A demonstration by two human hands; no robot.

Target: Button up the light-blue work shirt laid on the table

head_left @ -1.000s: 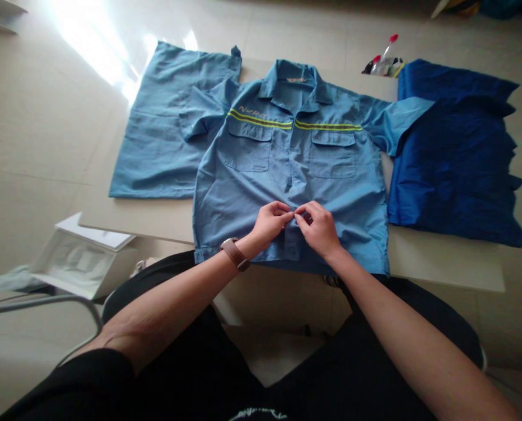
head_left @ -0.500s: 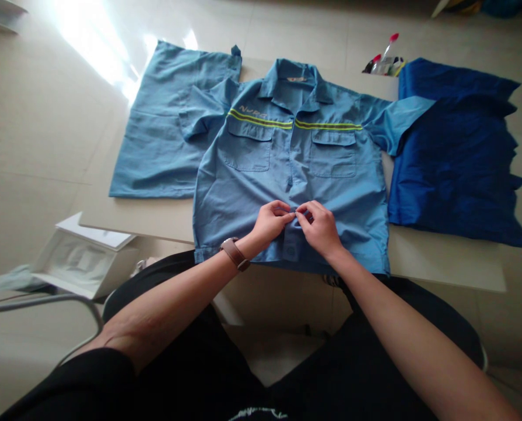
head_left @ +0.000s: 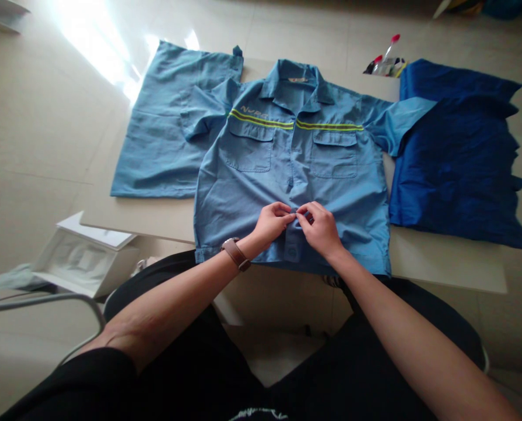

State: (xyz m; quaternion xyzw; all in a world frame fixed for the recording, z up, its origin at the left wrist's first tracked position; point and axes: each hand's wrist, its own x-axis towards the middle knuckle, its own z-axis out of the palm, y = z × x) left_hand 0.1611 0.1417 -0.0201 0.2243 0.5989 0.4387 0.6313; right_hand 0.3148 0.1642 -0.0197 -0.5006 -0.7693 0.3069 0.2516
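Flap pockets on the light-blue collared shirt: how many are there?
2: one flap pocket at picture left and another flap pocket at picture right, each just below a yellow-edged stripe on the light-blue collared shirt. Others may be hidden under the left hand and right hand.

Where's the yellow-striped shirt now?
The shirt is spread on the table, central in the head view, overlapping the light-blue cloth at left and dark-blue cloth at right.

left hand (head_left: 275, 223) and right hand (head_left: 320, 228) are basically fingertip to fingertip, pinching the front of a blue shirt (head_left: 282, 175) spread on a pale table (head_left: 445, 260). it overlaps light blue fabric (head_left: 155, 134) one side, dark blue cloth (head_left: 457, 158) the other. brown-strapped watch (head_left: 235, 255) too.
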